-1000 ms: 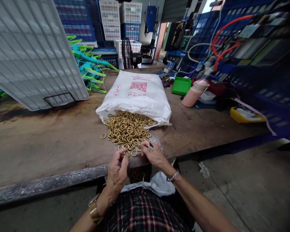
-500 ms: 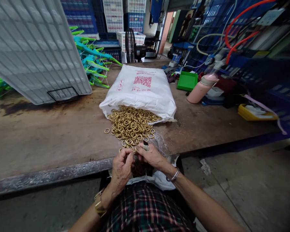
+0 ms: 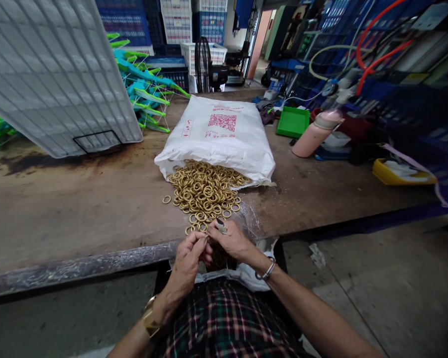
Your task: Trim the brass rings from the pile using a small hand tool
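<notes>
My left hand (image 3: 188, 261) is closed in a pinch at the table's front edge. Its fingertips meet those of my right hand (image 3: 233, 242), also pinched, and a sliver of a small gold ring shows between them. A small silver-and-black piece (image 3: 221, 226) is worn on a finger of my right hand; its kind is unclear. Just beyond my hands, a pile of gold rings (image 3: 203, 191) spills from the open mouth of a white sack (image 3: 224, 134) with red print. One loose gold ring (image 3: 166, 200) lies left of the pile. Something dark under my hands is mostly hidden.
A large grey-white ribbed crate (image 3: 63, 74) stands tilted at the left, with turquoise and green plastic pieces (image 3: 145, 94) behind it. To the right are a green tray (image 3: 293, 122), a pink bottle (image 3: 311, 139) and a yellow tray (image 3: 399, 174). A black fan (image 3: 205, 64) stands behind the table.
The view has shifted slightly. My right hand has turned a little and moved in closer to the left fingertips. Both hands stay pinched together at the table edge.
</notes>
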Tool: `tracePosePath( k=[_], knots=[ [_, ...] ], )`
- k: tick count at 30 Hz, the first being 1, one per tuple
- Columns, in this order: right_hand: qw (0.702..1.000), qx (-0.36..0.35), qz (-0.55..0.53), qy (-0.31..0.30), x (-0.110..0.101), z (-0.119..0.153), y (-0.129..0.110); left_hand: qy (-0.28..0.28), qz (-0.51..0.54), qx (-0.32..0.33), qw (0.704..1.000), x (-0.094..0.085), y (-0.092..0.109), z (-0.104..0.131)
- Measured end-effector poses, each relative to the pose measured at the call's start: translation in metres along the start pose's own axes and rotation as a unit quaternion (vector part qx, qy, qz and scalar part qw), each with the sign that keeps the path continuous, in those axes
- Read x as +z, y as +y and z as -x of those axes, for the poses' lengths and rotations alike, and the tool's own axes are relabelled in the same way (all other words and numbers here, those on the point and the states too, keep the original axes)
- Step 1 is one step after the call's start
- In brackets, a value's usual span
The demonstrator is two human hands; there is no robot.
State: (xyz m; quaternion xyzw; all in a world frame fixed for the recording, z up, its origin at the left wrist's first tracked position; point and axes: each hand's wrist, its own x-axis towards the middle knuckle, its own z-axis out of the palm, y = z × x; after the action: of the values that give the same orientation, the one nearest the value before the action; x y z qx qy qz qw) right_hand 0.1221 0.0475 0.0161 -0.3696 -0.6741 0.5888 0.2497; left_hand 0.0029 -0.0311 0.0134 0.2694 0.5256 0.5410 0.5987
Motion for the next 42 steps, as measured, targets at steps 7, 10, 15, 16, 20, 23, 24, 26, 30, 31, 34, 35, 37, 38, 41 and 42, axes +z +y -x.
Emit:
tracePosePath(
  k=[7,10,15,16,20,23,24,26,30,31,34,35,37,38,41,42],
  knots=[
    [1.000,0.006,-0.007,-0.010,0.001,0.000,-0.006,-0.024,0.111,-0.012,0.993,-0.001,-0.002,0.002],
    [1.000,0.008,0.015,0.005,0.002,-0.001,-0.006,-0.022,0.150,-0.023,0.988,0.000,0.001,0.003],
    [0.984,-0.031,0.164,0.068,0.001,0.003,0.005,-0.024,0.178,0.000,0.984,-0.002,0.004,0.004],
    [0.976,-0.047,0.204,0.065,0.001,0.005,0.007,-0.024,0.177,0.004,0.984,-0.003,0.004,0.003],
    [0.946,-0.067,0.315,0.031,0.001,0.011,0.007,-0.010,0.168,0.011,0.986,-0.005,0.003,0.001],
    [0.930,-0.058,0.363,0.010,0.002,0.012,0.002,-0.003,0.155,0.011,0.988,-0.005,0.001,0.000],
    [0.926,-0.054,0.375,0.006,0.003,0.012,0.001,-0.002,0.149,0.011,0.989,-0.005,0.000,0.000],
    [0.919,-0.047,0.390,0.002,0.003,0.011,-0.001,-0.001,0.137,0.013,0.990,-0.005,-0.001,0.000],
    [0.908,-0.043,0.417,-0.004,0.003,0.011,0.001,0.006,0.104,0.019,0.994,-0.007,-0.004,0.001],
    [0.904,-0.041,0.425,-0.006,0.004,0.011,0.002,0.007,0.096,0.022,0.995,-0.007,-0.006,0.001],
    [0.894,-0.031,0.446,-0.006,0.006,0.012,0.003,0.007,0.078,0.031,0.996,-0.009,-0.010,0.000],
    [0.892,-0.027,0.451,-0.005,0.007,0.012,0.003,0.007,0.074,0.035,0.997,-0.010,-0.011,0.000],
    [0.889,-0.019,0.458,-0.005,0.008,0.013,0.003,0.006,0.064,0.043,0.997,-0.011,-0.013,-0.001],
    [0.888,-0.017,0.460,-0.004,0.009,0.013,0.002,0.006,0.057,0.048,0.997,-0.012,-0.014,-0.001],
    [0.885,-0.014,0.465,0.002,0.010,0.014,0.002,0.013,0.023,0.064,0.998,-0.013,-0.015,-0.001],
    [0.884,-0.015,0.467,0.003,0.011,0.014,0.002,0.018,0.008,0.069,0.997,-0.014,-0.015,-0.001]
  ],
)
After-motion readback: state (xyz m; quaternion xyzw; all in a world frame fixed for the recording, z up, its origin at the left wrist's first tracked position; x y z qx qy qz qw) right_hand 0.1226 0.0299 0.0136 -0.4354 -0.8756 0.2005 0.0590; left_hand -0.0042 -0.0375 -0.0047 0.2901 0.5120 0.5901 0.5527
